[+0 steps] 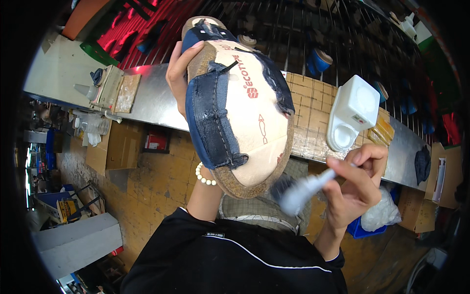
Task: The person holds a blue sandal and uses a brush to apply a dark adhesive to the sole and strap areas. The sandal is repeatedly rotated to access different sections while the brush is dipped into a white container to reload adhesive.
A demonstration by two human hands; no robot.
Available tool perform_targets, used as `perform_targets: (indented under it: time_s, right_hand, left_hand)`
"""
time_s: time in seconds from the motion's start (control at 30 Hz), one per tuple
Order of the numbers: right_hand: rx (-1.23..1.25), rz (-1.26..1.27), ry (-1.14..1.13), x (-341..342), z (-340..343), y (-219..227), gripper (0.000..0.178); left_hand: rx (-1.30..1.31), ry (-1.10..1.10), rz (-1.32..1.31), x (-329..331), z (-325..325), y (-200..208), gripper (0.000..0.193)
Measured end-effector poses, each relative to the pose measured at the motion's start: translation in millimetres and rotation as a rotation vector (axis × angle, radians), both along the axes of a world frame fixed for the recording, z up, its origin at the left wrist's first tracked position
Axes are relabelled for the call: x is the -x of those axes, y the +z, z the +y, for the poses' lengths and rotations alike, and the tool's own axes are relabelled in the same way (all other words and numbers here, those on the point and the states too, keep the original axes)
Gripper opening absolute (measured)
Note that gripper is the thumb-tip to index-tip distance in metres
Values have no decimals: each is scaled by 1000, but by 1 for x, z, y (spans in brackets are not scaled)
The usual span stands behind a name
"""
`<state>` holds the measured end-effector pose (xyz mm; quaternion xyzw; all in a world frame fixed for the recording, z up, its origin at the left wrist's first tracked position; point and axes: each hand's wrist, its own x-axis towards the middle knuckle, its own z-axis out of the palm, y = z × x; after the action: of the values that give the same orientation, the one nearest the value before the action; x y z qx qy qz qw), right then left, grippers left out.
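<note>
Evidently, past the metal table's (152,93) near edge, the sole-up shoe (245,132) is held aloft. For brushing, I'd judge a steady tilt and light, even strokes along its margin best; whether the blurred brush (301,194) touches it, I cannot tell. The left grip (177,73) clamps the shoe's side, fingers curled; the right grip (355,183) pinches the brush's handle.

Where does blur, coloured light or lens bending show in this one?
Head view: the brush is smeared by blur, while the shoe looks fairly sharp; head view: red light tints part of the rack at upper left; head view: the metal bench bows with the fisheye lens, and the corners fall to black.
</note>
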<state>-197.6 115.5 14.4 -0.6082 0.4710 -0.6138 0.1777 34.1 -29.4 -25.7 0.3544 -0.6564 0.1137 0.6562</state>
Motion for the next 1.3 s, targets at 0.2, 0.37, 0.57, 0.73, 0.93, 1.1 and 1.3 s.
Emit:
perform_targets:
  time_s: [0.2, 0.37, 0.57, 0.73, 0.93, 1.1, 1.3]
  right_hand:
    - [27, 140, 18, 4, -5, 0, 45]
    - [81, 48, 196, 6, -9, -2, 44]
    - [51, 134, 126, 13, -14, -4, 43]
    - [45, 128, 99, 14, -16, -6, 43]
    - [48, 45, 46, 13, -19, -9, 45]
    - [25, 42, 187, 26, -14, -14, 43]
    - [11, 126, 95, 23, -16, -6, 43]
  left_hand:
    - [-94, -220, -1, 28, 12, 6, 58]
    - [-117, -272, 4, 32, 20, 8, 57]
    - [-130, -302, 14, 40, 23, 8, 55]
    - [-111, -285, 14, 32, 7, 9, 54]
    - [-103, -281, 24, 29, -2, 10, 54]
    - [-107, -290, 26, 29, -4, 9, 53]
    - [-127, -309, 34, 32, -1, 8, 53]
